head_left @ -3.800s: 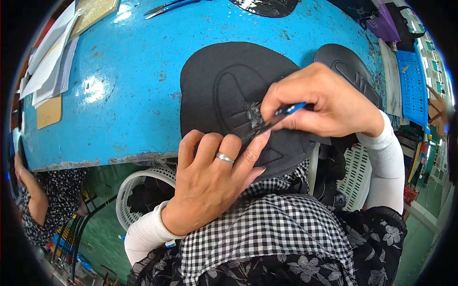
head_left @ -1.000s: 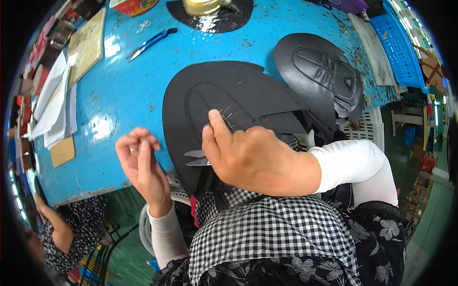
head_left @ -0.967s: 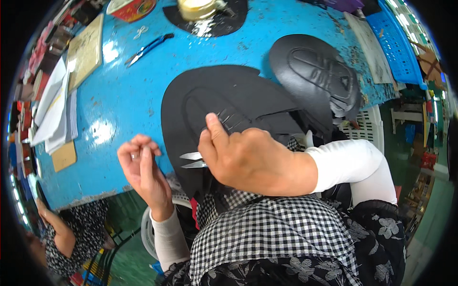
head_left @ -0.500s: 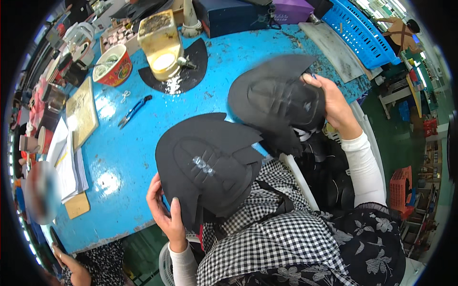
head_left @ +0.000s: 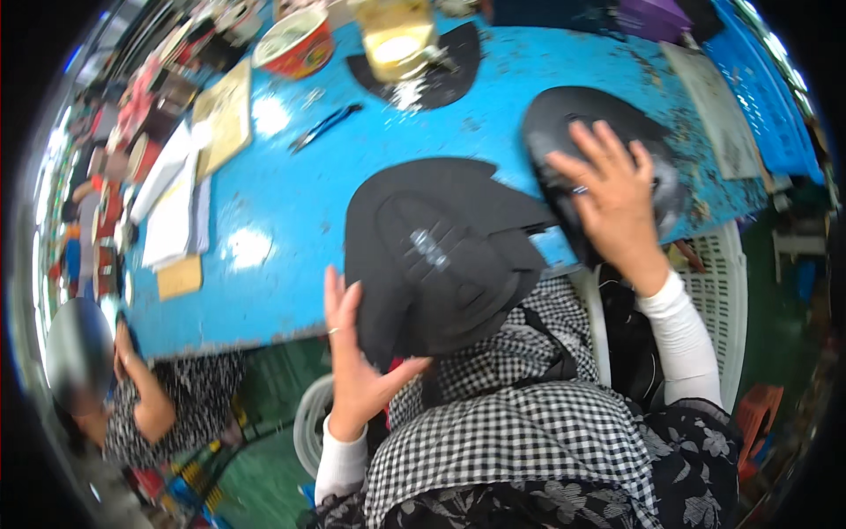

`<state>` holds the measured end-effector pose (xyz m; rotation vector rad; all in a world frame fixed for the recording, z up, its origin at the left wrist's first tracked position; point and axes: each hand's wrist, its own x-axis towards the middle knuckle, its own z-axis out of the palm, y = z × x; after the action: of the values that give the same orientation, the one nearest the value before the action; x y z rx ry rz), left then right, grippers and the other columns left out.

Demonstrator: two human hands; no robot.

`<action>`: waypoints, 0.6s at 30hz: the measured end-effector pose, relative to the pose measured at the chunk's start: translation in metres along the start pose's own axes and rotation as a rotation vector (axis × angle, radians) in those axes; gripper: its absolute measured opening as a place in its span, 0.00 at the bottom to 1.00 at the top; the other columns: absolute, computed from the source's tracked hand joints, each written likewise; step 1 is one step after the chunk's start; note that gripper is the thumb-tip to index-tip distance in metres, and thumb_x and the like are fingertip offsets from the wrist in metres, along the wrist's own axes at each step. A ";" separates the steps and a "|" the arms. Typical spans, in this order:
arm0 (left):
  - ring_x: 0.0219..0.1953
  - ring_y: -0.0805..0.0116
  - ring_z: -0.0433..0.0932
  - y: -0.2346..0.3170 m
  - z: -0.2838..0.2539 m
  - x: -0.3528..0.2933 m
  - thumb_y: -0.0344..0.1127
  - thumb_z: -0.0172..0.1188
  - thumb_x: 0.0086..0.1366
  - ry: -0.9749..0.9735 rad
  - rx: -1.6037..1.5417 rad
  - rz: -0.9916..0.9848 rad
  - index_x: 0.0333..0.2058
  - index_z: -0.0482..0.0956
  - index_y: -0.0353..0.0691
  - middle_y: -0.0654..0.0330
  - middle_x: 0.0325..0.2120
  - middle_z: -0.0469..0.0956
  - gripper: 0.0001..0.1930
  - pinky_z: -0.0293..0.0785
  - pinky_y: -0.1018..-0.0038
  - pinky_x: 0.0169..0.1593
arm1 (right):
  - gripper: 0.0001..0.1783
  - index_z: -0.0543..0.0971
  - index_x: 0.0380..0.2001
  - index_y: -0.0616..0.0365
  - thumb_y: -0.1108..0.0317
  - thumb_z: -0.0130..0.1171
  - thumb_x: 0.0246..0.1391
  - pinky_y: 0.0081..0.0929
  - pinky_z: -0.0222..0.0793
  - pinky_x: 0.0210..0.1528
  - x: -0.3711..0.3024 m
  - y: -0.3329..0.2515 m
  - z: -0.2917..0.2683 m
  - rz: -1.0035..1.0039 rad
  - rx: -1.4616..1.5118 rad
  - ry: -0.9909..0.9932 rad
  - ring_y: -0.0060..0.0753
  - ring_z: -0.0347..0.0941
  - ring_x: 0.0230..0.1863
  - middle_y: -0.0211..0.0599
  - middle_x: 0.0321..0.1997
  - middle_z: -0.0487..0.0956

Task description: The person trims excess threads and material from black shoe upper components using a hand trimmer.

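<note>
A moulded black foam-like piece (head_left: 441, 256), with raised ridges and a shiny patch in its middle, lies at the table's front edge, partly over my lap. My left hand (head_left: 357, 375) is at its lower left edge, fingers and thumb spread apart. Farther right lies a second rounded black piece (head_left: 551, 132), its surface smoother and glossier. Over it is my right hand (head_left: 617, 207), open with fingers spread; I cannot tell how firmly it touches. The right hand hides much of that piece.
Pliers (head_left: 324, 128) lie on the blue table (head_left: 291, 212). Behind them are a red-and-white tub (head_left: 295, 48) and a glue container (head_left: 397, 44) on a black sheet (head_left: 454, 84). Papers (head_left: 172, 216) lie left; a blue basket (head_left: 767, 97) stands far right. Another person (head_left: 145, 397) is at lower left.
My right hand has gone from gripping the second piece's edge to lying spread over it, and a glossier side now shows. My left fingers have spread. The whole view has shifted.
</note>
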<state>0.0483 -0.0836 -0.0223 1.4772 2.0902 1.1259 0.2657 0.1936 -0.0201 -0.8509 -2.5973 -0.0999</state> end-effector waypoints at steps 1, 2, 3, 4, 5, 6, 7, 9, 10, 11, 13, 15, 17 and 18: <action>0.68 0.48 0.52 0.007 0.003 -0.004 0.35 0.78 0.39 -0.008 -0.020 -0.056 0.64 0.56 0.40 0.42 0.69 0.35 0.53 0.61 0.59 0.64 | 0.27 0.76 0.53 0.36 0.71 0.58 0.47 0.55 0.44 0.67 0.002 0.009 0.000 0.005 -0.006 -0.002 0.42 0.57 0.69 0.33 0.66 0.67; 0.68 0.47 0.53 0.015 0.011 -0.006 0.32 0.78 0.37 -0.007 -0.041 -0.112 0.63 0.58 0.41 0.40 0.69 0.36 0.52 0.61 0.60 0.64 | 0.27 0.76 0.54 0.36 0.71 0.58 0.49 0.54 0.43 0.67 0.004 0.018 0.003 0.001 0.003 -0.003 0.41 0.57 0.69 0.31 0.67 0.66; 0.68 0.45 0.53 0.019 0.018 -0.010 0.26 0.77 0.37 0.044 -0.051 -0.132 0.62 0.60 0.42 0.40 0.68 0.38 0.51 0.60 0.60 0.65 | 0.25 0.76 0.54 0.35 0.70 0.56 0.51 0.52 0.43 0.68 0.008 0.025 0.006 -0.015 0.022 0.016 0.39 0.57 0.70 0.30 0.67 0.66; 0.69 0.44 0.51 0.018 0.024 -0.009 0.23 0.74 0.38 0.099 -0.085 -0.107 0.62 0.60 0.43 0.40 0.68 0.38 0.50 0.57 0.58 0.66 | 0.24 0.76 0.55 0.35 0.69 0.53 0.55 0.50 0.42 0.68 0.011 0.029 0.007 -0.009 0.001 0.011 0.37 0.57 0.69 0.29 0.66 0.67; 0.69 0.42 0.49 0.018 0.027 -0.009 0.22 0.73 0.39 0.102 -0.048 -0.096 0.62 0.60 0.43 0.40 0.68 0.38 0.49 0.57 0.58 0.66 | 0.22 0.75 0.55 0.36 0.68 0.51 0.58 0.49 0.43 0.68 0.013 0.035 0.008 -0.034 0.008 0.013 0.37 0.57 0.69 0.28 0.66 0.67; 0.69 0.41 0.48 0.017 0.028 -0.006 0.21 0.71 0.39 0.099 -0.017 -0.078 0.62 0.61 0.44 0.39 0.68 0.39 0.48 0.56 0.58 0.67 | 0.21 0.75 0.56 0.37 0.67 0.50 0.60 0.48 0.43 0.68 0.014 0.044 0.007 -0.034 -0.014 0.002 0.37 0.57 0.70 0.28 0.66 0.67; 0.69 0.40 0.48 0.016 0.032 -0.003 0.21 0.70 0.40 0.123 -0.022 -0.051 0.62 0.62 0.44 0.39 0.68 0.38 0.47 0.57 0.58 0.66 | 0.20 0.74 0.57 0.39 0.66 0.48 0.62 0.48 0.44 0.68 0.015 0.053 0.009 -0.053 -0.053 -0.010 0.37 0.57 0.70 0.28 0.67 0.67; 0.68 0.38 0.49 0.020 0.040 0.005 0.22 0.68 0.41 0.143 -0.106 -0.049 0.62 0.62 0.47 0.40 0.68 0.38 0.45 0.57 0.58 0.66 | 0.19 0.73 0.58 0.41 0.64 0.45 0.65 0.47 0.45 0.68 0.012 0.080 0.011 -0.054 -0.034 0.008 0.37 0.57 0.70 0.29 0.67 0.66; 0.68 0.37 0.48 0.022 0.042 0.006 0.22 0.67 0.43 0.141 -0.189 -0.077 0.62 0.62 0.50 0.40 0.68 0.38 0.44 0.58 0.57 0.66 | 0.19 0.73 0.58 0.42 0.64 0.44 0.66 0.44 0.45 0.68 0.010 0.096 0.014 -0.091 -0.074 0.021 0.36 0.57 0.70 0.30 0.67 0.67; 0.68 0.37 0.48 0.022 0.044 0.004 0.22 0.67 0.43 0.158 -0.187 -0.090 0.62 0.62 0.51 0.41 0.68 0.38 0.44 0.58 0.57 0.66 | 0.19 0.74 0.57 0.49 0.65 0.43 0.66 0.37 0.53 0.67 0.014 0.096 0.013 -0.136 -0.105 0.036 0.40 0.60 0.68 0.34 0.65 0.70; 0.69 0.38 0.47 0.022 0.043 0.003 0.24 0.67 0.44 0.158 -0.231 -0.077 0.63 0.61 0.51 0.43 0.68 0.38 0.45 0.58 0.58 0.66 | 0.19 0.74 0.56 0.57 0.67 0.42 0.67 0.32 0.55 0.66 0.017 0.103 0.010 -0.160 0.045 0.049 0.38 0.63 0.66 0.38 0.63 0.72; 0.69 0.39 0.47 0.023 0.045 -0.004 0.25 0.68 0.44 0.189 -0.285 -0.094 0.63 0.60 0.51 0.43 0.68 0.38 0.46 0.57 0.58 0.66 | 0.18 0.73 0.56 0.59 0.67 0.42 0.67 0.31 0.56 0.65 0.022 0.109 0.007 -0.133 0.205 0.006 0.37 0.64 0.65 0.39 0.62 0.72; 0.70 0.41 0.45 0.018 0.048 -0.008 0.28 0.70 0.44 0.203 -0.373 -0.064 0.65 0.56 0.50 0.44 0.69 0.37 0.47 0.55 0.58 0.67 | 0.18 0.73 0.55 0.63 0.67 0.42 0.68 0.29 0.56 0.65 0.032 0.124 0.007 -0.010 0.457 -0.057 0.34 0.66 0.63 0.40 0.60 0.73; 0.70 0.42 0.44 0.022 0.046 -0.017 0.30 0.70 0.46 0.220 -0.390 -0.038 0.65 0.55 0.48 0.46 0.69 0.36 0.48 0.53 0.56 0.68 | 0.19 0.73 0.54 0.65 0.67 0.41 0.69 0.27 0.56 0.65 0.037 0.128 -0.005 0.042 0.570 -0.072 0.32 0.66 0.63 0.40 0.59 0.74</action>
<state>0.0995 -0.0770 -0.0369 1.1691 1.8766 1.6328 0.3143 0.3171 -0.0079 -0.6985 -2.4615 0.6601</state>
